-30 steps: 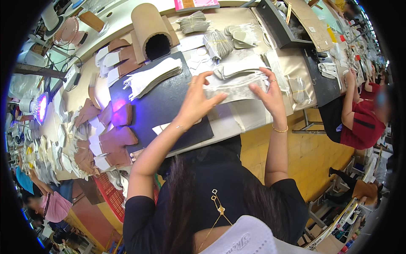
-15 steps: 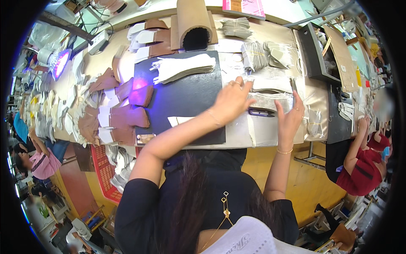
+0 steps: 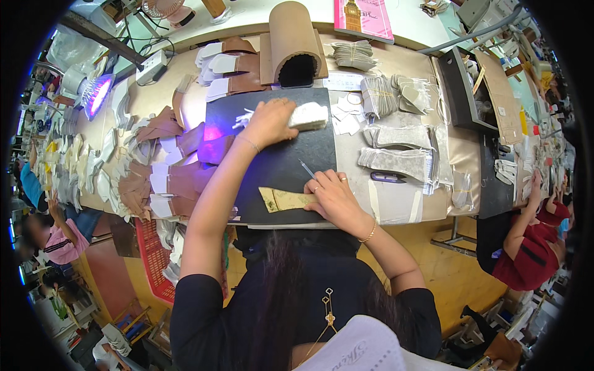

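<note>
On the black mat's point(image 3: 303, 151) far side, my half-curled left hand point(image 3: 272, 123) covers white strips point(image 3: 310, 115), grip hidden; on its near side, my curled right hand point(image 3: 337, 199) holds a pen-like tool point(image 3: 305, 166), seemingly steadying the yellow piece point(image 3: 283, 200).

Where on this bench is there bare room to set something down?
The black mat is bare between the left hand and the yellowish piece; a pale patch is free between mat and grey stacks. Brown pieces crowd the mat's left.
</note>
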